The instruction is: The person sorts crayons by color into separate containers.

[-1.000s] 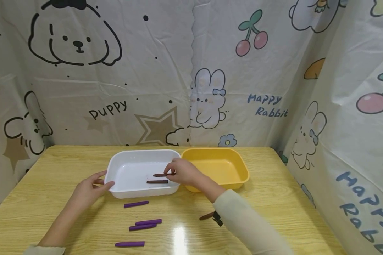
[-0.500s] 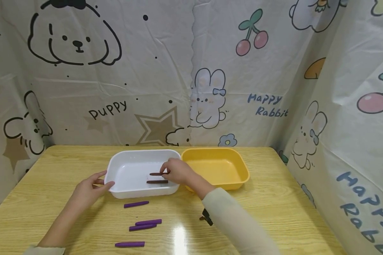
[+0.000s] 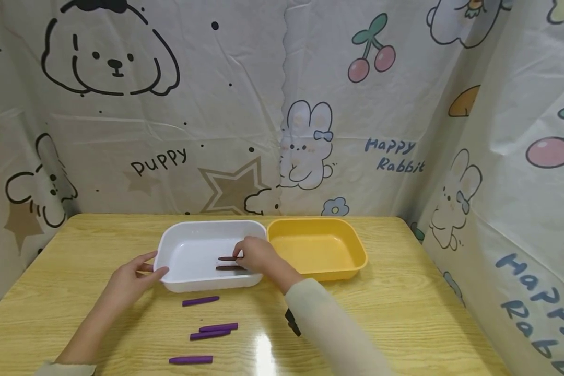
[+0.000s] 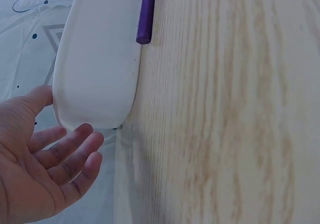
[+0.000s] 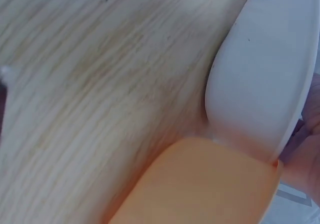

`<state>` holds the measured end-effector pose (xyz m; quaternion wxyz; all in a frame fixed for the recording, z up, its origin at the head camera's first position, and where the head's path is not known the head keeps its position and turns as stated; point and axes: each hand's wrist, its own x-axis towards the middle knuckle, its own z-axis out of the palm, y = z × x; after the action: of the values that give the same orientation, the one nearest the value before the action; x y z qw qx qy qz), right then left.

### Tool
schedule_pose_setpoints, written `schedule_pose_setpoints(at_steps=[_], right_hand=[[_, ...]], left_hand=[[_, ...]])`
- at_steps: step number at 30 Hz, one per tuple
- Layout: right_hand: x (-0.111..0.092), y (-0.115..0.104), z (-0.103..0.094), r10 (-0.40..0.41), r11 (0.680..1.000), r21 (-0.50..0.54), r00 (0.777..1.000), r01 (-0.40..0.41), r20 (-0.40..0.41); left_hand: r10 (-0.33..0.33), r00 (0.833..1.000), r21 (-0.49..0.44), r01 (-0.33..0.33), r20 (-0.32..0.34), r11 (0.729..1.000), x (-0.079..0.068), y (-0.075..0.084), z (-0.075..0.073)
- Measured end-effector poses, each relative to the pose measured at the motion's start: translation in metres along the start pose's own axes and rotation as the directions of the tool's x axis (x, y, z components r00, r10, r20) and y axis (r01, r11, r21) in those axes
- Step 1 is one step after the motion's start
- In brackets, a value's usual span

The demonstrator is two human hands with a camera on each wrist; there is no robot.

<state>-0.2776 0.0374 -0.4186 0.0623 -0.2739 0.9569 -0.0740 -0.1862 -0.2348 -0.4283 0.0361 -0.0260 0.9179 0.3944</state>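
In the head view, my left hand (image 3: 130, 281) grips the left end of the white tray (image 3: 202, 285), thumb at the near corner. The left wrist view shows this hand (image 4: 47, 159) with its thumb and fingertips at the tray's end. My right hand (image 3: 257, 255) reaches over the tray's right side and pinches a brown crayon (image 3: 226, 258) low inside it. A second brown crayon (image 3: 226, 268) lies just nearer in the tray, its right end hidden by the hand. In the right wrist view only part of the right hand (image 5: 311, 139) shows, beyond the tray rim.
A yellow tray (image 3: 317, 274) stands against the white one's right side. Several purple crayons (image 3: 191, 360) lie on the wooden table (image 3: 404, 313) in front of the white tray. Printed cloth (image 3: 244, 120) hangs behind the table and along its sides.
My right hand has moved slightly left and lower into the white tray with the brown crayon. The right sleeve now covers a brown crayon seen earlier on the table. The left hand stays put.
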Motion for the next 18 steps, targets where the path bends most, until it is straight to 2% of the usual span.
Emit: schedule_pose_setpoints(at_steps=[7, 18], right_hand=[[0.0003, -0.0070, 0.0023, 0.021, 0.994, -0.108, 1.000, -0.022, -0.005], [0.0040, -0.0100, 0.0070, 0.054, 0.990, -0.131, 0.998, -0.052, 0.011]], left_hand=[[0.004, 1.000, 0.001, -0.004, -0.004, 1.000, 0.0004, -0.0015, 0.0002], [0.003, 1.000, -0.008, -0.003, 0.002, 1.000, 0.0015, -0.0037, 0.0004]])
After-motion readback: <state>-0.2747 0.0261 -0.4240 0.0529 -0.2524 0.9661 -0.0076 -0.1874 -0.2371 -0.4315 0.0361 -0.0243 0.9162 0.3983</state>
